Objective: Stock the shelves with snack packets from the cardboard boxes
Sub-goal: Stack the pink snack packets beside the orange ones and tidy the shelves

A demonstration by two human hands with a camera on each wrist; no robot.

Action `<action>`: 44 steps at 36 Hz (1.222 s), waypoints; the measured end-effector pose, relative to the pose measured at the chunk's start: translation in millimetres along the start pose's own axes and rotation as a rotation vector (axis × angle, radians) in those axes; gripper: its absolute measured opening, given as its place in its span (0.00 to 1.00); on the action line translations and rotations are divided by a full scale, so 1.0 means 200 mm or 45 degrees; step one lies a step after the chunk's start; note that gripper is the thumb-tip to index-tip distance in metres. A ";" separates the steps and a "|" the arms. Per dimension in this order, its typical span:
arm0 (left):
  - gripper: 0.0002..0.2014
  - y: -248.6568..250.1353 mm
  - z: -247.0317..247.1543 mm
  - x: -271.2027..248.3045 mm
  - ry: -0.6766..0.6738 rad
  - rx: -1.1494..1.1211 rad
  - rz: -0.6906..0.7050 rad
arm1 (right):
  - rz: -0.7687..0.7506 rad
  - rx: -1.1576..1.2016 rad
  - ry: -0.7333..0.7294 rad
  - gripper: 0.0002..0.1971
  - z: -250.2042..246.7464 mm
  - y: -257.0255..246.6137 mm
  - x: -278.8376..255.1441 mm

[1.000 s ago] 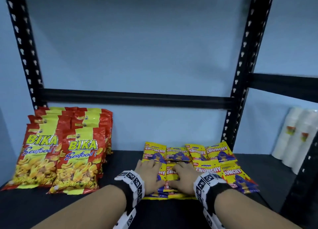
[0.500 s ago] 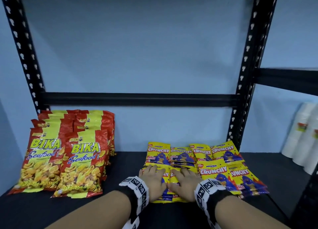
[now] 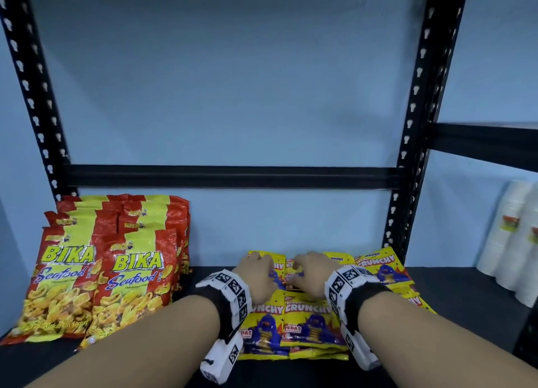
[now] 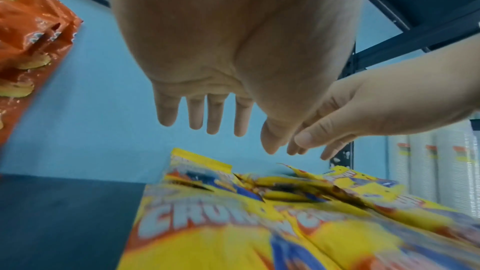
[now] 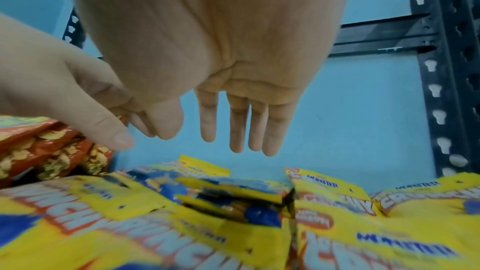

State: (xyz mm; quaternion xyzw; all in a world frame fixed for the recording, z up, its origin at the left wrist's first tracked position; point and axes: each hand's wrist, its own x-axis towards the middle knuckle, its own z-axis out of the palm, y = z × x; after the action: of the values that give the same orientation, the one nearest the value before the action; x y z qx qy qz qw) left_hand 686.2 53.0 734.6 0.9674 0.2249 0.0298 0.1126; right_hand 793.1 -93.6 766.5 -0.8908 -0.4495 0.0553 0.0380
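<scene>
Hovering side by side over the rear yellow Crunchy packets on the shelf, the left hand and right hand hold their fingers straight, slightly spread, gripping nothing.

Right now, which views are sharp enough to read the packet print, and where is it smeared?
Head view: sharp, BIKA Seafood bags and Crunchy packets readable. Left wrist view: nearest Crunchy packets motion-smeared. Right wrist view: foreground packets smeared, MONSTER lettering partly legible.
</scene>
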 end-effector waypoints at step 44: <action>0.26 0.33 0.04 0.43 -0.302 -0.057 0.146 | 0.021 0.055 -0.318 0.35 -0.06 0.64 0.30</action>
State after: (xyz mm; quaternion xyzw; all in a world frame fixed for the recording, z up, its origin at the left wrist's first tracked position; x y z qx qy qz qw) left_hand 791.8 31.4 742.2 0.9726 0.1536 -0.0732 0.1582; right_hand 931.3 -121.2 759.4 -0.8796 -0.4420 0.1757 0.0003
